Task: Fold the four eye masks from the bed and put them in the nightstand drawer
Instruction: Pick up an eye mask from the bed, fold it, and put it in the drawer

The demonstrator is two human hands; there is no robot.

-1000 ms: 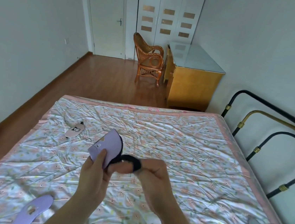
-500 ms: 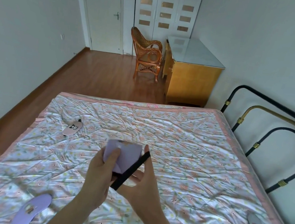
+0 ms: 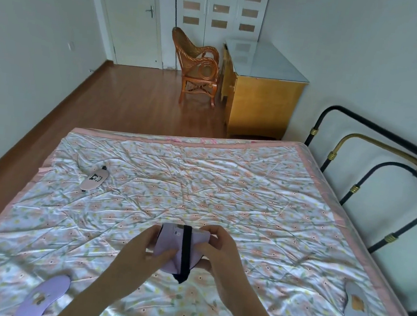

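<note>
A folded lilac eye mask (image 3: 169, 247) with a black strap wrapped round it is held above the bed between both hands. My left hand (image 3: 136, 256) grips its left side and my right hand (image 3: 220, 252) pinches its right side. A pink eye mask (image 3: 94, 179) lies flat at the far left of the bed. Near the front left lies a lilac eye mask (image 3: 42, 297), also unfolded. A grey-blue eye mask (image 3: 356, 308) rests near the bed's right edge.
The bed (image 3: 224, 191) has a crinkled floral quilt. A black and brass metal bed frame (image 3: 373, 163) runs along the right. Beyond the bed stand a wooden cabinet (image 3: 261, 99), a rattan chair (image 3: 199, 71) and a white wardrobe.
The strap, earlier loose between my hands, now runs straight across the folded lilac mask. Both hands have lowered it slightly and hold it flat.
</note>
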